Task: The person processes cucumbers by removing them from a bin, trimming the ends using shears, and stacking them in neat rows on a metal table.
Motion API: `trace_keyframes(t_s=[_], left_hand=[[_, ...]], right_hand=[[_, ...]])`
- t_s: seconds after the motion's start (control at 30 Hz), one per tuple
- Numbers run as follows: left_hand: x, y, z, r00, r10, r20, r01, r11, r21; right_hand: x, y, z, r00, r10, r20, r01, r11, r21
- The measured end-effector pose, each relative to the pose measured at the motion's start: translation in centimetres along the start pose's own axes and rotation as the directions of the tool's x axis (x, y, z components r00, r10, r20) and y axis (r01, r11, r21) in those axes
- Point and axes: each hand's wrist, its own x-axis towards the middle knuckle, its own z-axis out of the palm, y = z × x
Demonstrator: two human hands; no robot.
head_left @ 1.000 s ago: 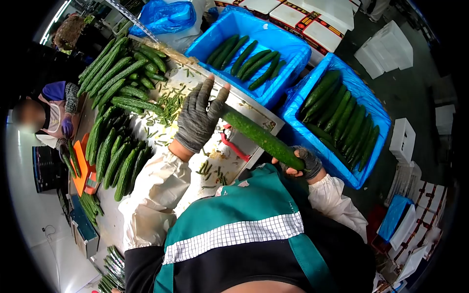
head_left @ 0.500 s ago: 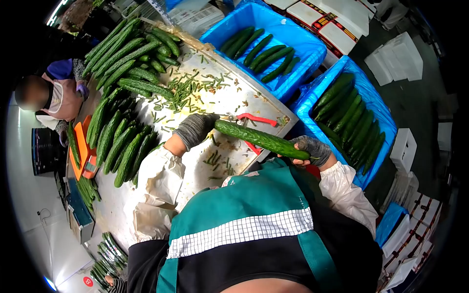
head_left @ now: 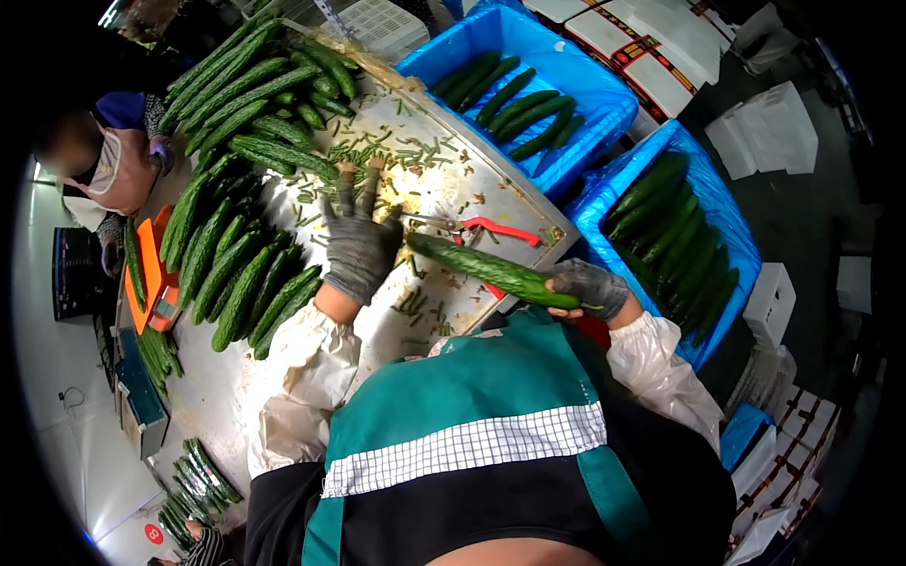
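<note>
My right hand (head_left: 596, 289), in a grey glove with bare fingertips, grips one end of a long green cucumber (head_left: 481, 267). The cucumber is held at a slant in front of my green apron. My left hand (head_left: 363, 241), gloved the same way, has its fingers spread and holds nothing. It is over the metal table (head_left: 212, 396), beside the free end of the cucumber and apart from it. Just beyond that cucumber lies a red-handled cutting tool (head_left: 500, 230). Small green trimmings (head_left: 363, 156) are scattered around my left fingertips.
A large pile of cucumbers (head_left: 250, 94) and a row of others (head_left: 222, 259) cover the table's left side. Two blue-lined crates (head_left: 604, 104) (head_left: 746, 236) with cucumbers stand at the right. An orange scale (head_left: 156, 274) and another person (head_left: 127, 170) are at far left.
My left hand has let go of the cucumber's far end, and its fingers have spread toward the trimmings. The right hand keeps its grip, with the cucumber nearly in place.
</note>
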Motion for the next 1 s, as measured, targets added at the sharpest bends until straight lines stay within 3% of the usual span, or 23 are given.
trace_keyframes(t_s=[0.07, 0.13, 0.17, 0.2, 0.23, 0.27, 0.3, 0.33, 0.37, 0.4, 0.43, 0.47, 0.5, 0.53, 0.57, 0.63, 0.8, 0.87, 0.9, 0.93, 1.0], left_hand=[[-0.9, 2.1, -2.2, 0.926, 0.349, 0.141, -0.308, 0.918, -0.248], [-1.9, 3.3, -1.5, 0.845, 0.509, 0.166, -0.394, 0.801, -0.451], [-1.9, 3.5, -0.8, 0.857, 0.492, 0.151, -0.353, 0.776, -0.523], [-2.5, 3.6, -0.5, 0.902, 0.388, 0.190, -0.276, 0.855, -0.440], [-2.6, 3.1, -0.3, 0.921, 0.371, 0.123, -0.278, 0.843, -0.460], [-2.6, 2.4, -0.3, 0.934, 0.353, 0.054, -0.285, 0.830, -0.480], [-2.8, 2.0, -0.6, 0.955, 0.294, 0.033, -0.238, 0.829, -0.507], [-3.1, 1.5, -0.5, 0.971, 0.205, 0.122, -0.100, 0.814, -0.572], [-3.3, 1.3, -0.7, 0.958, 0.111, 0.264, 0.082, 0.778, -0.623], [-3.6, 1.0, -0.9, 0.913, 0.028, 0.407, 0.265, 0.719, -0.643], [-4.8, 0.4, 0.7, 0.901, -0.055, 0.430, 0.399, 0.495, -0.772], [-5.6, -0.1, 1.9, 0.874, -0.068, 0.482, 0.479, 0.293, -0.827], [-6.2, -0.1, 2.6, 0.864, -0.106, 0.492, 0.500, 0.087, -0.861], [-6.6, -0.2, 2.9, 0.852, -0.140, 0.505, 0.491, -0.122, -0.862], [-6.8, -0.5, 2.8, 0.851, -0.146, 0.504, 0.491, -0.120, -0.863], [-7.1, -1.0, 2.5, 0.728, -0.105, 0.677, 0.640, -0.251, -0.727], [-8.4, -1.0, 2.7, 0.746, -0.145, 0.650, 0.590, -0.309, -0.746], [-8.8, -1.1, 2.6, 0.736, -0.138, 0.663, 0.597, -0.330, -0.731], [-9.0, -1.1, 2.7, 0.736, -0.141, 0.662, 0.595, -0.332, -0.732], [-9.1, -1.1, 2.8, 0.716, -0.160, 0.679, 0.606, -0.341, -0.719], [-9.3, -1.3, 2.9, 0.696, -0.185, 0.694, 0.612, -0.352, -0.708]], right_hand=[[1.2, -1.3, 0.8, 0.997, 0.027, 0.068, -0.013, 0.980, -0.201], [2.0, -2.3, 1.8, 0.994, 0.038, 0.104, -0.014, 0.975, -0.220], [2.5, -2.5, 2.0, 0.989, 0.049, 0.142, -0.016, 0.975, -0.223], [3.0, -2.6, 2.2, 0.982, 0.060, 0.181, -0.018, 0.974, -0.225], [3.3, -2.7, 2.4, 0.991, 0.102, 0.081, -0.085, 0.978, -0.191], [3.7, -2.6, 2.6, 0.991, 0.101, 0.086, -0.083, 0.978, -0.192], [4.1, -2.3, 2.8, 0.992, -0.120, -0.040, 0.115, 0.988, -0.107], [4.5, -2.0, 2.8, 0.930, -0.321, -0.182, 0.317, 0.947, -0.051], [5.5, -1.1, 2.2, 0.865, -0.334, -0.375, 0.415, 0.895, 0.161], [6.3, -0.4, 2.1, 0.868, -0.330, -0.370, 0.410, 0.898, 0.160], [7.0, 0.3, 2.2, 0.662, -0.573, -0.483, 0.426, 0.818, -0.387], [7.6, 0.8, 2.8, 0.430, -0.810, -0.399, 0.237, 0.527, -0.816], [6.7, 0.3, 4.5, 0.421, -0.878, -0.227, 0.047, 0.271, -0.962], [7.0, 1.2, 4.5, 0.502, -0.859, -0.101, -0.025, 0.103, -0.994], [7.3, 1.4, 5.4, 0.609, -0.779, -0.150, -0.153, 0.070, -0.986], [8.2, 2.4, 6.3, 0.748, -0.624, -0.224, -0.364, -0.104, -0.926], [9.1, 1.0, 7.1, 0.808, -0.476, -0.349, -0.439, -0.090, -0.894], [9.4, 0.7, 7.0, 0.770, -0.501, -0.395, -0.472, -0.031, -0.881], [9.8, 1.3, 6.0, 0.723, -0.602, -0.338, -0.455, -0.048, -0.889], [10.1, 1.6, 4.9, 0.724, -0.604, -0.334, -0.454, -0.051, -0.890], [9.7, 1.1, 3.6, 0.689, -0.681, -0.248, -0.324, 0.017, -0.946]])
